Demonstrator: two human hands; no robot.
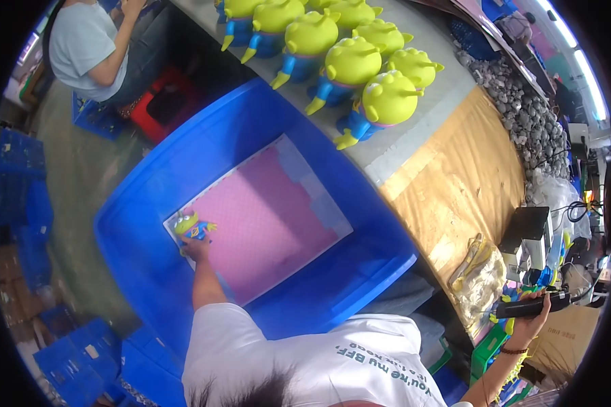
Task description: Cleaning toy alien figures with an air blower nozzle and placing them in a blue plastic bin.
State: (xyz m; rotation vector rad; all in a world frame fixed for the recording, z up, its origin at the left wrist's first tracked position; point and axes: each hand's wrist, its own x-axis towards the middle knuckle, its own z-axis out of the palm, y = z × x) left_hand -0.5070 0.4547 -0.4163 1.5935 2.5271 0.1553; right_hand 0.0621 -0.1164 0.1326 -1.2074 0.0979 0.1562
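My left hand (195, 248) is closed round a green-headed toy figure (192, 229) in blue clothes, at the left corner of the pink sheet in a big blue bin (149, 169). The figure seems to lie on the sheet (265, 217), its head toward the bin's left wall. Far to the right, my right hand (527, 330) grips a black electric screwdriver (533, 305), whose thin bit points left, over the right end of the bench. A beaded bracelet circles that wrist.
Several similar toy figures (388, 98) stand in rows on the grey bench (414, 146) beyond the bin. Brown sheeting (455, 163) covers its right part, with grey parts (523, 108) heaped behind. Blue crates (81, 359) stand at left. Another person (88, 47) sits near a red stool (163, 102).
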